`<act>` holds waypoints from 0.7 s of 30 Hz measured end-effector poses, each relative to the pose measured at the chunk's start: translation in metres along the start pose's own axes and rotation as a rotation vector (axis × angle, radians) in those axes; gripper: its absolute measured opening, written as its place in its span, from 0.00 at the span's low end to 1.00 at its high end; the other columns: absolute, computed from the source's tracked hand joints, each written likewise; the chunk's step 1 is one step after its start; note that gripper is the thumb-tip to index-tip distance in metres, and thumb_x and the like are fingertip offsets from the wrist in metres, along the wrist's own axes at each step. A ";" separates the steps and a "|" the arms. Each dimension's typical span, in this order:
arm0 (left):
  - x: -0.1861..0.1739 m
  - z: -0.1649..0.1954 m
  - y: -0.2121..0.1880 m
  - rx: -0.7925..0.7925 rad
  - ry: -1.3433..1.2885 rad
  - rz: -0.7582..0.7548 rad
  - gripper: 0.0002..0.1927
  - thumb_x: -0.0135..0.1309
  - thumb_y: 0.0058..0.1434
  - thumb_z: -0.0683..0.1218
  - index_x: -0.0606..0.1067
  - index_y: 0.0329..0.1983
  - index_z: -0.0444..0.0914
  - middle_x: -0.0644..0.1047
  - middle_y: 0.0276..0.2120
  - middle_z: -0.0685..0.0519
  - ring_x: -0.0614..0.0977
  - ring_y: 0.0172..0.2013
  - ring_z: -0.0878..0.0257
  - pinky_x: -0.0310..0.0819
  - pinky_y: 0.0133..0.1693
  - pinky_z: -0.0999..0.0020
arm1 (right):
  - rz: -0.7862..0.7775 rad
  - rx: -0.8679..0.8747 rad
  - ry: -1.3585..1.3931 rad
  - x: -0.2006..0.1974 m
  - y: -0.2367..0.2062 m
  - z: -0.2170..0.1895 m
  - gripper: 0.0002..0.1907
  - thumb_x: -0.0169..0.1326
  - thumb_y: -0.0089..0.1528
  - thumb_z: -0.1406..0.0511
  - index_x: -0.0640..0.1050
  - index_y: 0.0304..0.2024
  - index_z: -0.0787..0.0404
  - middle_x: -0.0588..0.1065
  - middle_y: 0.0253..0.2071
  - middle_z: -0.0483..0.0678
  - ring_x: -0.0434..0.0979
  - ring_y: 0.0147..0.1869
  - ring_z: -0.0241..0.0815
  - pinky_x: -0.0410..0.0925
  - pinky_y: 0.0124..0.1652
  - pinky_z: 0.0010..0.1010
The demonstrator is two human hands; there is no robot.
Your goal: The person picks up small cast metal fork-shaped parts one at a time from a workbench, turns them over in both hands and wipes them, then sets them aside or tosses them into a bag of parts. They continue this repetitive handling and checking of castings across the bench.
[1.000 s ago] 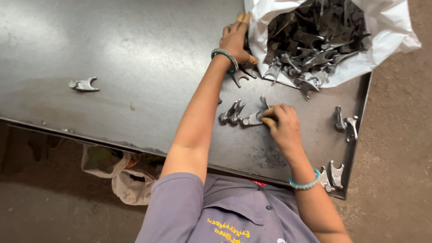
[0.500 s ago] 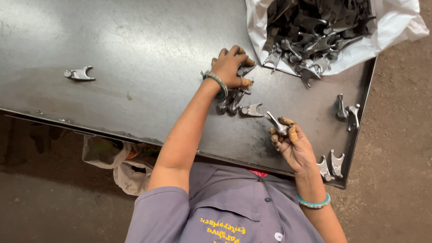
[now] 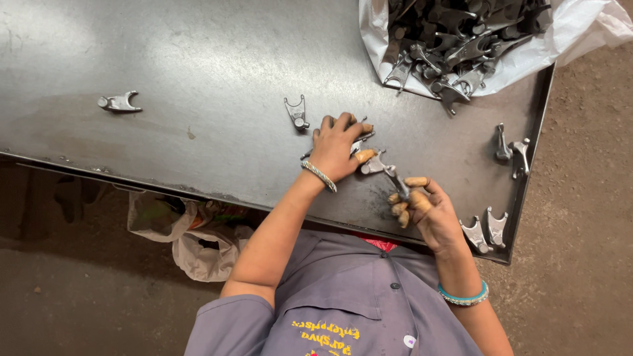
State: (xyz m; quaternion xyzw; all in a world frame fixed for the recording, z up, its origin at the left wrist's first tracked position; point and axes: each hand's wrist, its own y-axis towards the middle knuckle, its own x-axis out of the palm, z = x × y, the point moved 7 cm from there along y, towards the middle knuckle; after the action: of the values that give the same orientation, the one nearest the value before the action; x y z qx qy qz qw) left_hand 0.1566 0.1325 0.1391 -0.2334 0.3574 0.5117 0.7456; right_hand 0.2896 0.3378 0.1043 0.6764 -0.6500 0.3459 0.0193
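Bare table [image 3: 198, 59] left of 1 lone fork [image 3: 297, 112]; sack of forks [image 3: 461, 39] crowds the far right corner

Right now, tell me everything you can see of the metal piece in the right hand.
The metal piece is a small grey fork-shaped part, dull like cast steel, the same kind as the parts heaped in the white bag. The right hand pinches it between fingertips, lifted at the near edge of the dark steel table, tilted with one end pointing up and away. The fingers hide its lower half. Nothing else touches it; a similar piece lies just beyond.
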 end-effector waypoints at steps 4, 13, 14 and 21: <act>0.007 0.006 -0.013 0.013 0.017 0.029 0.26 0.67 0.51 0.56 0.78 0.54 0.51 0.72 0.52 0.55 0.70 0.52 0.48 0.65 0.50 0.45 | 0.113 -0.277 -0.521 0.009 -0.006 -0.017 0.19 0.62 0.60 0.73 0.73 0.52 0.68 0.76 0.44 0.51 0.76 0.43 0.36 0.74 0.40 0.27; 0.012 -0.004 -0.015 0.012 -0.002 0.041 0.26 0.68 0.50 0.54 0.78 0.54 0.51 0.72 0.53 0.54 0.70 0.51 0.48 0.65 0.51 0.45 | 0.279 -0.403 -0.897 0.027 -0.013 -0.024 0.23 0.67 0.55 0.74 0.74 0.50 0.69 0.79 0.45 0.47 0.78 0.45 0.32 0.74 0.45 0.24; 0.012 -0.004 -0.015 0.010 -0.009 0.037 0.26 0.68 0.50 0.54 0.78 0.54 0.51 0.72 0.53 0.55 0.70 0.51 0.48 0.65 0.51 0.45 | 0.264 -0.410 -0.869 0.026 -0.012 -0.023 0.23 0.67 0.55 0.75 0.74 0.51 0.69 0.78 0.46 0.47 0.77 0.45 0.32 0.74 0.45 0.24; 0.015 -0.006 -0.016 0.018 -0.003 0.046 0.25 0.68 0.50 0.54 0.79 0.53 0.51 0.72 0.53 0.53 0.69 0.51 0.47 0.65 0.51 0.45 | 0.136 -0.420 -0.582 0.011 -0.010 -0.015 0.24 0.58 0.58 0.80 0.73 0.56 0.69 0.76 0.52 0.49 0.76 0.51 0.34 0.75 0.54 0.27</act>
State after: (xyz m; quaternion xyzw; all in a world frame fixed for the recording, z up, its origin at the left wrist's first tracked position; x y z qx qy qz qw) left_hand 0.1728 0.1311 0.1238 -0.2178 0.3660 0.5258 0.7363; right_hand 0.2912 0.3371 0.1258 0.6830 -0.7286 -0.0016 -0.0510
